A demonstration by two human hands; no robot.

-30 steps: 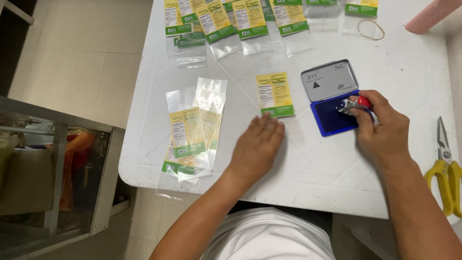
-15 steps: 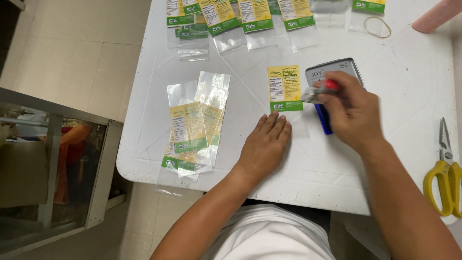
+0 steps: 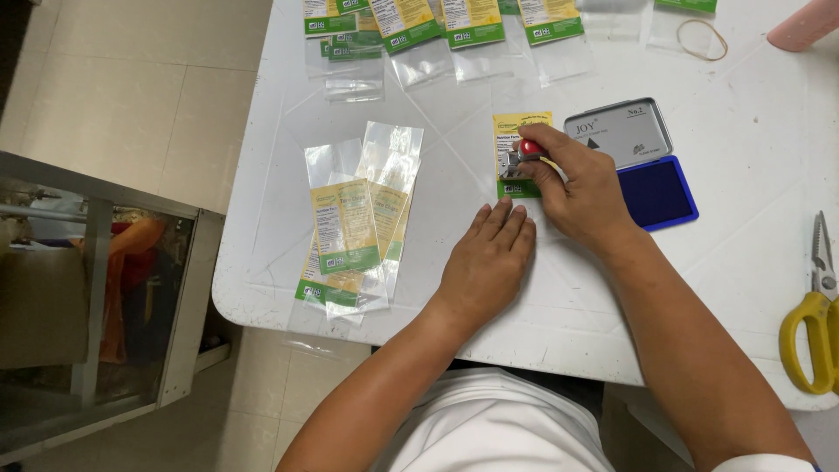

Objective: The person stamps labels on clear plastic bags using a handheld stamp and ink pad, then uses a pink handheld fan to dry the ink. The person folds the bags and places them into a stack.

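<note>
while stamp (image 3: 527,153) with red top presses on yellow-green labelled bag (image 3: 521,156) at tabletop (image 3: 752,262) centre, right hand (image 3: 581,192) pinches stamp from above. left hand (image 3: 486,262) flat, fingers together, touching tabletop just below bag. open blue ink pad (image 3: 642,170) just right of right hand. pile of same bags (image 3: 354,227) left of left hand; row of bags (image 3: 437,26) along far edge. yellow-handled scissors (image 3: 813,323) near right edge.
</note>
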